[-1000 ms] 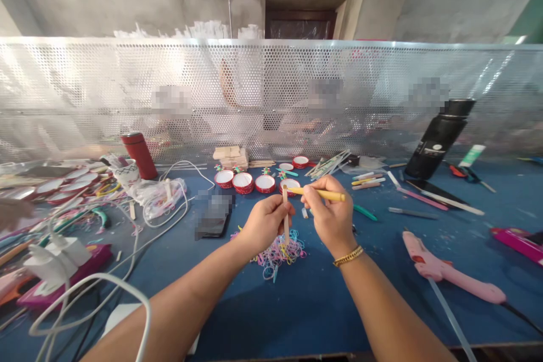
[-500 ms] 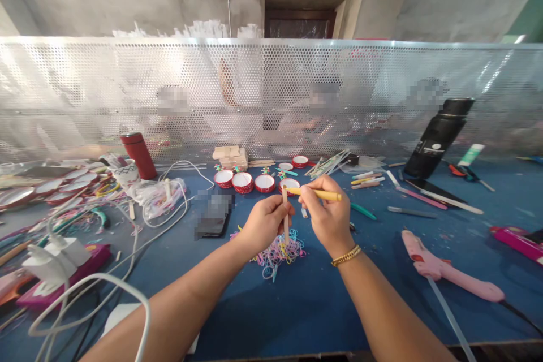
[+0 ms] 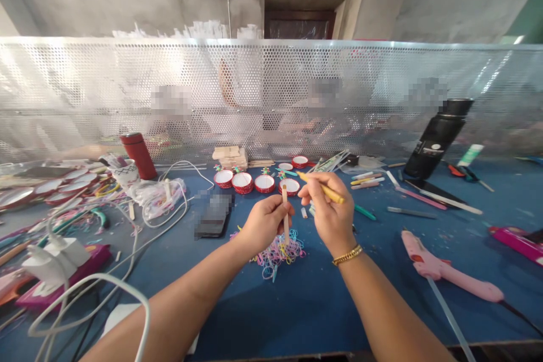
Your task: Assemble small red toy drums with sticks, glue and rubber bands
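Observation:
My left hand (image 3: pixel 267 218) pinches a flat wooden craft stick (image 3: pixel 285 197) upright; its top end carries a brownish mark. In my right hand (image 3: pixel 331 218) is a yellow marker (image 3: pixel 324 189), its tip pointing up and left, apart from the stick. Below my left hand lies a heap of pastel rubber bands (image 3: pixel 278 257) on the blue table (image 3: pixel 271 317). Just beyond the hands stand red-rimmed round pieces with white tops (image 3: pixel 264 182) in a row, with small green and red figures behind them. A small white cap-like piece (image 3: pixel 304 212) lies between the hands.
A black phone (image 3: pixel 215 215) lies left of the hands. White cables, a red bottle (image 3: pixel 139 155) and a pen cup (image 3: pixel 125 172) fill the left side. To the right are loose markers (image 3: pixel 367 180), a pink glue gun (image 3: pixel 452 271) and a black bottle (image 3: pixel 439 138). A perforated metal screen (image 3: pixel 263 96) stands behind.
The yellow marker has come away from the top of the craft stick, and my right hand has shifted slightly right with the marker tilted more. My left hand holds still.

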`<state>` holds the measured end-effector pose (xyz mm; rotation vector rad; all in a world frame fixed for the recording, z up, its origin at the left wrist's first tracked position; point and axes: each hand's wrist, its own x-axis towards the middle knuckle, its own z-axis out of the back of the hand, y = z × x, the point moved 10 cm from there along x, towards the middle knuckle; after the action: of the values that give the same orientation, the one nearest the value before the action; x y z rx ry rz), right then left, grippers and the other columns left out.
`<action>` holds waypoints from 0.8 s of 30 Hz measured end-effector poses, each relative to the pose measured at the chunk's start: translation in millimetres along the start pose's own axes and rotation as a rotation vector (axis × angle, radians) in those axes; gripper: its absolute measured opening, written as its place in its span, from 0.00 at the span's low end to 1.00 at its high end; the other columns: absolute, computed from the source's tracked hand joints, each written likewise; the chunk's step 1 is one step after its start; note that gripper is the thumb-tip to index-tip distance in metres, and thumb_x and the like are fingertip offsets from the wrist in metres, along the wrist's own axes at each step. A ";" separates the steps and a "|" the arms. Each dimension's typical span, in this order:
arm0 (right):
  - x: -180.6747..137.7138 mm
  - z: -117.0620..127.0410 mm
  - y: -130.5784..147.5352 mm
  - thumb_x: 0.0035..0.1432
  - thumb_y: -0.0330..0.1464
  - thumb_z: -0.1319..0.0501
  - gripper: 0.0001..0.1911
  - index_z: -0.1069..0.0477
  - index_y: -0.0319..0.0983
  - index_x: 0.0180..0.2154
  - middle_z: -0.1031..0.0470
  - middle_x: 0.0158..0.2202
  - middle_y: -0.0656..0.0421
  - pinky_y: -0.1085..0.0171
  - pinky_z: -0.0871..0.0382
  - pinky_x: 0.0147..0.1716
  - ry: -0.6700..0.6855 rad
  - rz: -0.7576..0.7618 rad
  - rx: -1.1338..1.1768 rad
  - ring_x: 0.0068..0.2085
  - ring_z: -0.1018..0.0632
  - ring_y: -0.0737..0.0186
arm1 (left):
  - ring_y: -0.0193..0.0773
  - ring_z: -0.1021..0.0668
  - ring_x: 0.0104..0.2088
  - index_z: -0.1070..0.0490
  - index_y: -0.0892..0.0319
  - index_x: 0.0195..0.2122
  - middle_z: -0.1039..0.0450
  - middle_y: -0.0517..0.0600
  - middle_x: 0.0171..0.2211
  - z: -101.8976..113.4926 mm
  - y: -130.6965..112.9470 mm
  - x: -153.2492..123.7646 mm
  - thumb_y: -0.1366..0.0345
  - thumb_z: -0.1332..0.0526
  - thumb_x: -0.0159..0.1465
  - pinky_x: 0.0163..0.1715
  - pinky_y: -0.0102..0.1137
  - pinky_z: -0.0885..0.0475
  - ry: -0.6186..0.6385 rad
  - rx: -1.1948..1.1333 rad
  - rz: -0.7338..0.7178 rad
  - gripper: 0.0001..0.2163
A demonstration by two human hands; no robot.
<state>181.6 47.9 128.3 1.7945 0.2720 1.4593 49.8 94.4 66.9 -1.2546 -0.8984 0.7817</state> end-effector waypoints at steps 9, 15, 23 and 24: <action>-2.7 -16.7 -15.5 0.55 0.33 0.35 0.10 0.31 0.44 0.40 0.21 0.30 0.62 0.52 0.30 0.48 0.094 -0.047 -0.107 0.36 0.20 0.57 | 0.27 0.34 0.17 0.34 0.60 0.28 0.31 0.45 0.21 -1.2 -3.6 0.8 0.50 0.41 0.61 0.18 0.25 0.41 0.005 -0.015 -0.023 0.16; -4.5 -22.9 -35.3 0.52 0.32 0.34 0.12 0.34 0.43 0.38 0.22 0.29 0.63 0.53 0.29 0.47 0.108 -0.164 0.026 0.34 0.20 0.59 | 0.27 0.34 0.16 0.34 0.59 0.28 0.31 0.45 0.21 -2.1 -3.7 1.6 0.47 0.40 0.60 0.17 0.25 0.42 0.023 -0.017 -0.029 0.19; -6.0 -25.9 -36.5 0.52 0.32 0.34 0.13 0.34 0.43 0.39 0.23 0.29 0.63 0.55 0.28 0.44 0.130 -0.190 0.071 0.34 0.21 0.60 | 0.27 0.34 0.16 0.34 0.59 0.27 0.32 0.44 0.19 -4.4 -8.7 -0.6 0.46 0.40 0.60 0.16 0.25 0.42 0.036 -0.002 -0.040 0.19; -6.1 -26.3 -36.3 0.52 0.32 0.34 0.13 0.34 0.43 0.39 0.23 0.29 0.63 0.56 0.28 0.43 0.133 -0.194 0.073 0.34 0.21 0.60 | 0.27 0.34 0.16 0.35 0.59 0.27 0.33 0.44 0.19 -4.3 -8.9 -0.9 0.46 0.40 0.60 0.16 0.25 0.42 0.035 -0.003 -0.032 0.19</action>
<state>167.0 79.8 99.7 1.6790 0.5582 1.4467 53.3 90.3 75.2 -1.2498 -0.8893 0.7312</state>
